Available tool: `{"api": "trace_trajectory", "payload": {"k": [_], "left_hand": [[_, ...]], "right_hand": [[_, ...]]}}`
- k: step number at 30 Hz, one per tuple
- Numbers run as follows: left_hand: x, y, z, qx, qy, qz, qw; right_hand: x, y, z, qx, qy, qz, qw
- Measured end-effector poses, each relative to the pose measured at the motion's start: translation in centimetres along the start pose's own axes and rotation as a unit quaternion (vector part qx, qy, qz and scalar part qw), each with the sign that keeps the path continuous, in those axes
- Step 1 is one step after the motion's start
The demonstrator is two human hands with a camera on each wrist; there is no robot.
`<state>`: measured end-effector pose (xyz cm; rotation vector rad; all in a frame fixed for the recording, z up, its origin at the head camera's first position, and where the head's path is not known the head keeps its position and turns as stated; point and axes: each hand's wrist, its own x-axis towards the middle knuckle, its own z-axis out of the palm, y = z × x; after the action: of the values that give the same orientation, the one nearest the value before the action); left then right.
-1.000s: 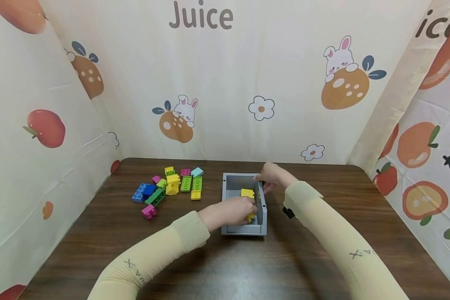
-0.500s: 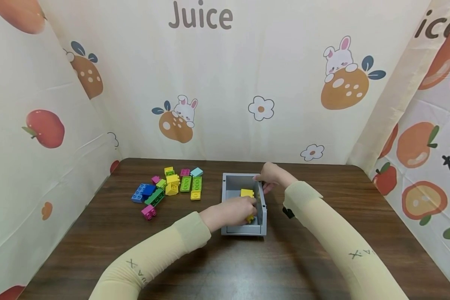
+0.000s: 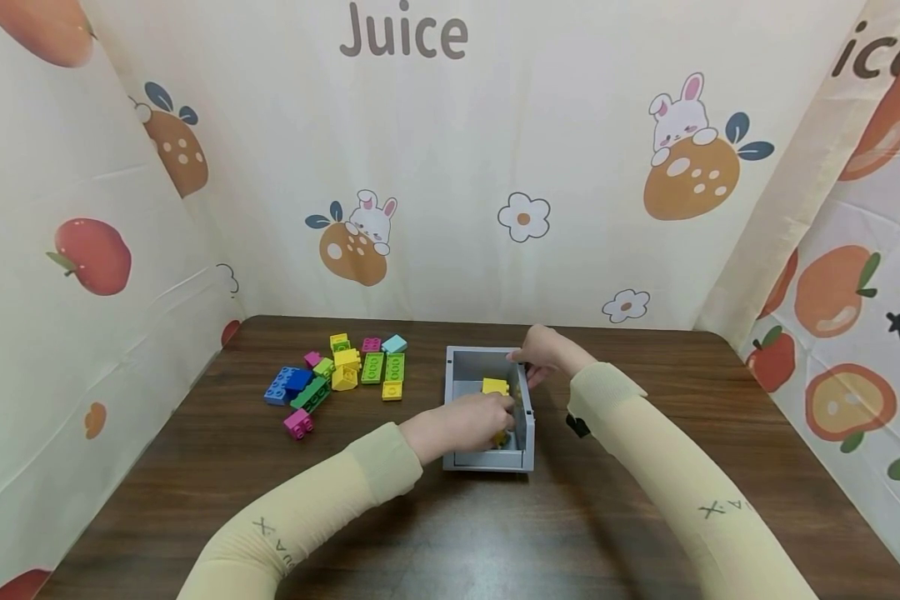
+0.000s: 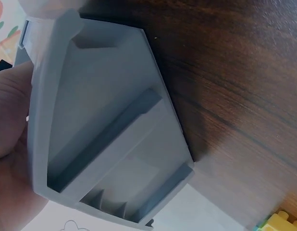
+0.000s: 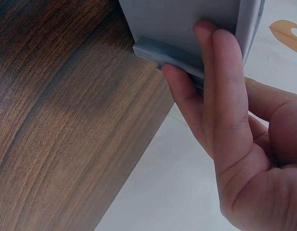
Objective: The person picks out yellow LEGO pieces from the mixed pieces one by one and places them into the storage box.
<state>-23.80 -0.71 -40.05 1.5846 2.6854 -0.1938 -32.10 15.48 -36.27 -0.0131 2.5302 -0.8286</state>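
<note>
A grey open box (image 3: 489,461) stands on the table in the head view. My left hand (image 3: 471,422) reaches over its left wall, fingers bent down inside. They hold a yellow toy brick (image 3: 500,438), mostly hidden beneath them. Yellow also shows just beyond these fingers, as a studded brick top (image 3: 495,386). At the box's far right corner, my right hand (image 3: 546,354) grips the right wall, thumb apart from the fingers. In the right wrist view several fingers (image 5: 230,82) lie along that wall's outer side. The left wrist view shows mainly the box's outer left wall (image 4: 105,86).
Left of the box lies a loose group of toy bricks, among them a blue brick (image 3: 278,387), a dark green brick (image 3: 311,395), a magenta brick (image 3: 298,423), a light green brick (image 3: 372,367) and a pale blue brick (image 3: 394,343). A printed curtain (image 3: 450,150) hangs behind the table.
My left hand has shifted very slightly over the yellow brick, and a little less yellow shows below the fingers. The right hand, the box and the loose bricks have stayed in place.
</note>
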Motion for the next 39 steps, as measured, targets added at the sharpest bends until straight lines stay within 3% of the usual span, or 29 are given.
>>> {"api": "trace_trajectory", "payload": {"k": [9, 20, 27, 39], "left_hand": [[-0.4, -0.2, -1.0, -0.058, 0.0, -0.009, 0.9983], [-1.3, -0.3, -2.5, -0.087, -0.009, -0.034, 0.9956], [-2.4, -0.7, -3.4, -0.09, 0.006, -0.046, 0.9949], [-4.0, -1.3, -5.5, -0.087, 0.029, -0.1, 0.9908]], "right_hand": [[-0.1, 0.1, -0.1, -0.001, -0.007, -0.011, 1.0], [0.2, 0.2, 0.0, -0.006, -0.002, -0.003, 1.0], [0.2, 0.3, 0.0, -0.007, -0.001, -0.008, 1.0], [0.1, 0.1, -0.1, -0.008, -0.007, 0.003, 1.0]]}}
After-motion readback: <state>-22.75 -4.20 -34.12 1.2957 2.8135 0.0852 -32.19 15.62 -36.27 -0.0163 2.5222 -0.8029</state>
